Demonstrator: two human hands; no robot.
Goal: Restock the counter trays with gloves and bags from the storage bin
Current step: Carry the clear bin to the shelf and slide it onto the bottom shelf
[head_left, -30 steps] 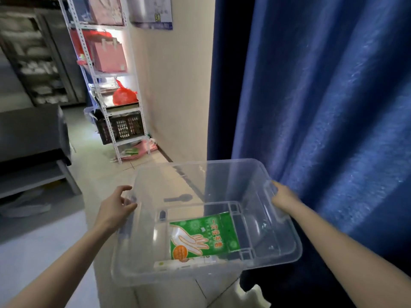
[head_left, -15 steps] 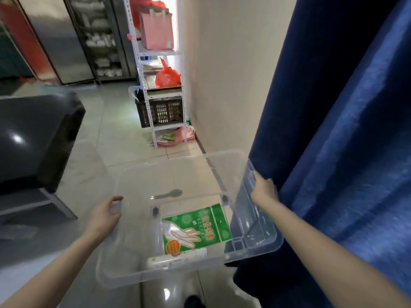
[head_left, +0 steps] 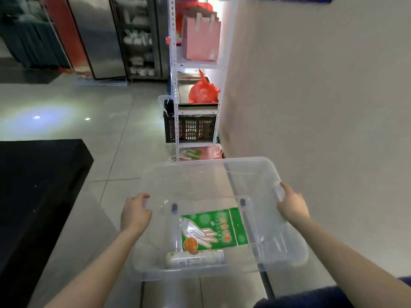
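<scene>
you hold the clear bin (head_left: 211,162) above the tiled floor (head_left: 89,121), with a green glove pack (head_left: 213,230) and a white roll (head_left: 195,258) at its near end. your left hand (head_left: 134,213) and right hand (head_left: 291,203) each grip a side rim. wall (head_left: 322,107) close on the right, black counter (head_left: 37,196) on the left, white rack (head_left: 176,121) ahead.

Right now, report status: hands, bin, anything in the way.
Left hand, right hand: each grips a side of the clear bin. Green glove pack and white roll lie inside. White shelf rack ahead, black surface on the left.
</scene>
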